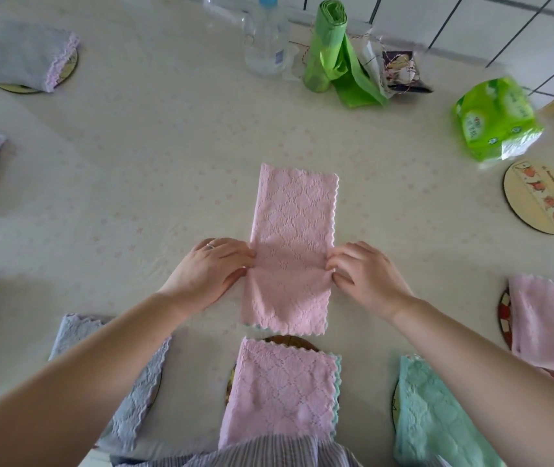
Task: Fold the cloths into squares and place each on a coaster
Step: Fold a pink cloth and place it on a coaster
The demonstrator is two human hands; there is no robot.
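From the head camera: my left hand (211,271) and right hand (364,274) pinch the long edges of a pink cloth (294,244), folded to a narrow strip and lying flat at the middle of the desk (154,170), its length running away from me. Each grip is closed on the cloth's edge at about mid-length, fingers curled, thumb beneath.

Just beyond the strip's near end, a folded pink square (282,389) rests on a coaster (289,340) at the desk's near edge. A grey folded cloth (134,392) lies to its left, a mint one (433,412) to its right. One bare coaster (538,197) sits toward the right edge, near a green tissue pack (494,119). A clear bottle (265,42) and a green bag roll (329,45) stand at the far edge.
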